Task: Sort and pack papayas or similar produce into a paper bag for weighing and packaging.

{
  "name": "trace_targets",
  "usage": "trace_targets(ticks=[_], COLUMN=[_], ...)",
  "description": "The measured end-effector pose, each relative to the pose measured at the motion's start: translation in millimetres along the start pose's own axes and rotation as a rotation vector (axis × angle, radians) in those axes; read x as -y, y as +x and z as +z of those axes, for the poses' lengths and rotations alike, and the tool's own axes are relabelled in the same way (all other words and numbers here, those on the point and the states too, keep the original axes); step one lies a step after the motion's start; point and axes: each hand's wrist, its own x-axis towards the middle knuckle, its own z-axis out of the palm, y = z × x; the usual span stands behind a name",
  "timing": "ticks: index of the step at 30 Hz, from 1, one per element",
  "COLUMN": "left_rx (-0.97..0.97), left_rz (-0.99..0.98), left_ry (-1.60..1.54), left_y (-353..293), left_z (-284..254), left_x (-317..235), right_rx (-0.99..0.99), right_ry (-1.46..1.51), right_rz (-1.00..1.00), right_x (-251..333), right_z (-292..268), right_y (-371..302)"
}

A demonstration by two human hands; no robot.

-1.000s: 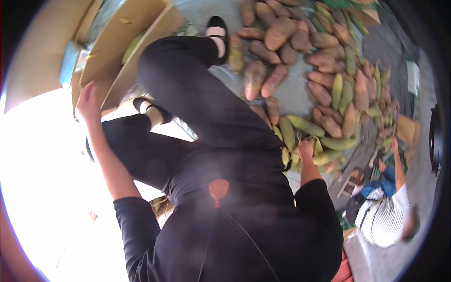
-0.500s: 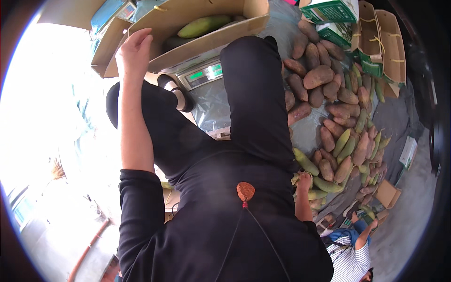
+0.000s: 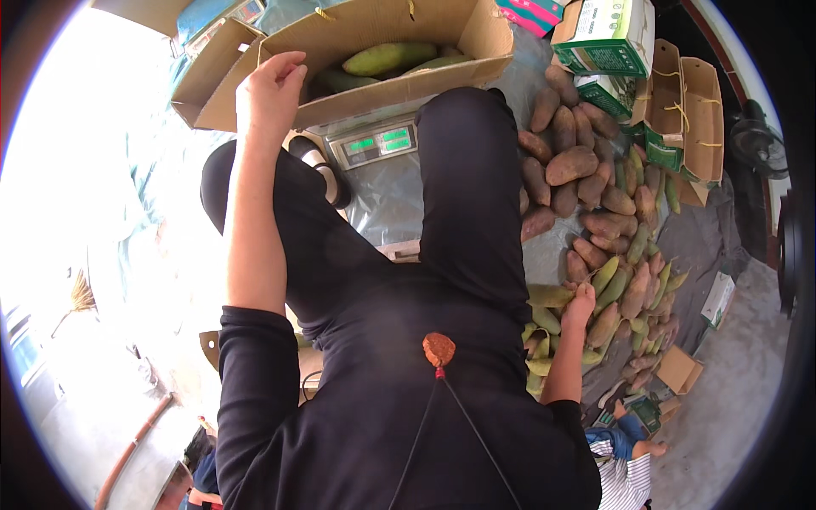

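My right hand (image 3: 578, 306) is closed on the end of a long green vegetable (image 3: 551, 295), right of my leg at the pile's near edge. Several more green ones lie under and beside it. My left hand (image 3: 270, 95), its fingers curled together, is over the near left corner of an open cardboard box (image 3: 382, 98); no object shows between the fingertips. A few long green vegetables (image 3: 389, 59) lie inside the box. The box sits above a scale with a lit green display (image 3: 374, 144); its platform is hidden.
Reddish-brown elongated vegetables (image 3: 572, 166) and green ones spread over sheeting on the right. White-green cartons (image 3: 603, 38) and open boxes with yellow cord handles (image 3: 702, 119) stand at the far right. Another person in a striped top (image 3: 625, 480) is at the lower right.
My right hand has moved up and forward from the green vegetables, with a green one in its grip. The left hand stays at the box corner while the whole view has shifted slightly.
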Motion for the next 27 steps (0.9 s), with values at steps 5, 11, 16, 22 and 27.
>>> trace_targets(ticks=[5, 11, 16, 22, 27], left_rx=[0.053, 0.022, 0.053, 0.029, 0.031], left_rz=[-0.062, -0.032, -0.061, -0.022, -0.032], left_ry=[0.071, 0.050, 0.059, 0.061, 0.023], left_y=[-2.3, -2.0, -3.3, -6.5, -5.9], left_z=[-7.9, -10.5, -13.3, -14.7, -12.6], left_x=[-9.0, -7.4, -9.0, -5.7, -7.0], right_rx=[0.114, 0.515, 0.989, 0.849, 0.757], right_ry=[0.287, 0.741, 1.036, 0.898, 0.258], right_rz=[-0.173, -0.486, -0.393, -0.077, -0.346], right_x=[72.9, 248.0, 354.2, 380.0, 359.4], right_z=[28.3, 78.5, 162.0, 325.7, 373.6], right_y=[10.5, -4.5, -29.5, -76.1, -68.8])
